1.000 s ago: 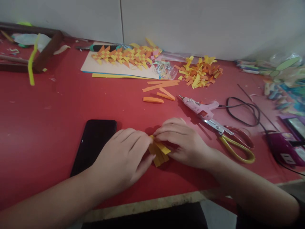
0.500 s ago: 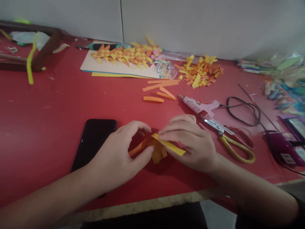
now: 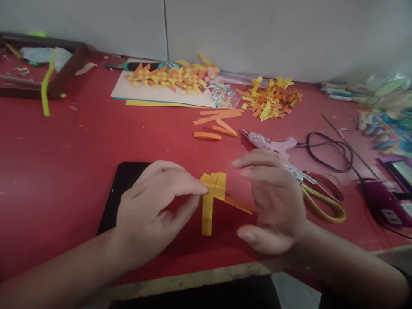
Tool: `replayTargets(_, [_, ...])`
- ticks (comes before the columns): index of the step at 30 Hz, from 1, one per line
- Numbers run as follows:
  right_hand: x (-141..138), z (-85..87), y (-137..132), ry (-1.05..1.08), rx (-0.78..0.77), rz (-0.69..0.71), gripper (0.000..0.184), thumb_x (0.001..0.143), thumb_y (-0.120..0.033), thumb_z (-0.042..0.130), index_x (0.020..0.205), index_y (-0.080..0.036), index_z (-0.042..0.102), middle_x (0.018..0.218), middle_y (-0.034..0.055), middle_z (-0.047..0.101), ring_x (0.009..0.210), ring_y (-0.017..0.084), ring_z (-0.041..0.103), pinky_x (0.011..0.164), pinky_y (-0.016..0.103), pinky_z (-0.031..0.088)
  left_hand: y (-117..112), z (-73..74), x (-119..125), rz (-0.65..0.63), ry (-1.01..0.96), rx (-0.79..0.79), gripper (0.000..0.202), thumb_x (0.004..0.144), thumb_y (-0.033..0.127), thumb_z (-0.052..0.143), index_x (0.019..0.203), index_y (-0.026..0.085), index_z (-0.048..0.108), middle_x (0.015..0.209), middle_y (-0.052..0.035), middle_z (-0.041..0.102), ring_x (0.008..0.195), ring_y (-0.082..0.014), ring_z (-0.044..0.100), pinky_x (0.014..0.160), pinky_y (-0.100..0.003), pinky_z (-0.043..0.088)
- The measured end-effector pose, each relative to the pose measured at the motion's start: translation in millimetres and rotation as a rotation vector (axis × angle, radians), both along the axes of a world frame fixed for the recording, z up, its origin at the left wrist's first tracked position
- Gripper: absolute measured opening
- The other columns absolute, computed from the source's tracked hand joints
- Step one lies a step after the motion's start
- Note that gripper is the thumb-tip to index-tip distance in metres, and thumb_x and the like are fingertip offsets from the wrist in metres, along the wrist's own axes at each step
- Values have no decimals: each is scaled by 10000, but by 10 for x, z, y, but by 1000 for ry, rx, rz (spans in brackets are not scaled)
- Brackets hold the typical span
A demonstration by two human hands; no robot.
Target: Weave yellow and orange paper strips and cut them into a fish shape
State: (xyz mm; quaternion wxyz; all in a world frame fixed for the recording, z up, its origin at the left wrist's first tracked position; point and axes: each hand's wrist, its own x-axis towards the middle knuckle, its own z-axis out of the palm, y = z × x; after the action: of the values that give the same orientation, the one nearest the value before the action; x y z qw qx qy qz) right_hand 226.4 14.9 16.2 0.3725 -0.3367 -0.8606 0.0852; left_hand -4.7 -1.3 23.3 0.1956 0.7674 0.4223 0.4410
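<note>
My left hand (image 3: 161, 201) pinches a small piece of woven paper strips (image 3: 216, 185) between thumb and fingertips, above the red table. A yellow strip hangs down from it and an orange strip sticks out to the right. My right hand (image 3: 273, 201) is slightly blurred, apart from the paper, its fingers and thumb spread around empty air. Behind the hands lie several loose orange paper strips (image 3: 207, 136). Farther back are a finished-looking woven yellow and orange band (image 3: 170, 77) and a heap of folded strips (image 3: 272, 98).
A black phone (image 3: 112, 206) lies partly under my left hand. To the right are a pink glue gun (image 3: 273, 143) with a black cord, scissors (image 3: 325, 204) with yellow and red handles, and a magenta object (image 3: 384, 201). A brown wooden frame (image 3: 69, 71) sits at the far left.
My right hand has let go of the paper and opened, drawing back to the right. The woven piece has turned over in my left hand, its orange strip now pointing right.
</note>
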Motion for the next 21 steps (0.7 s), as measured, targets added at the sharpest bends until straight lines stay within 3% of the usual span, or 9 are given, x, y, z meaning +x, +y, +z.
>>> replayTargets(4, [-126,114,68,25,47,104,322,792,-424,726,1010,-222,601,980,72,634,902,239,611,878,465,485,-15,28,14,16,73,69,166,867,98,646,879,263,642,732,38,689,790,-151,644,669,-275,555])
replayTargets(8, [-159,141,54,-47,93,73,108,809,-236,714,885,-235,637,906,38,661,912,207,610,848,403,512,-21,27,25,24,129,79,147,878,119,652,873,266,645,722,40,691,790,-151,655,664,-261,563])
replayTargets(10, [-152,128,39,-48,119,56,91,810,-186,701,854,-246,648,884,22,672,917,202,606,823,390,524,-13,23,30,16,126,94,155,880,112,647,893,266,642,722,43,695,800,-154,652,691,-275,564])
replayTargets(17, [-107,120,23,-53,209,-2,141,779,-153,744,830,-264,673,826,9,694,874,205,621,745,383,531,25,6,23,-24,71,52,216,866,78,598,1025,224,603,949,-6,717,897,-154,638,843,-332,525])
replayTargets(21, [-67,104,20,-73,240,-16,129,784,-191,752,833,-289,683,847,-16,699,877,194,634,744,383,536,25,-42,4,21,15,-10,229,859,73,580,1015,238,599,911,7,689,885,-155,613,815,-328,517])
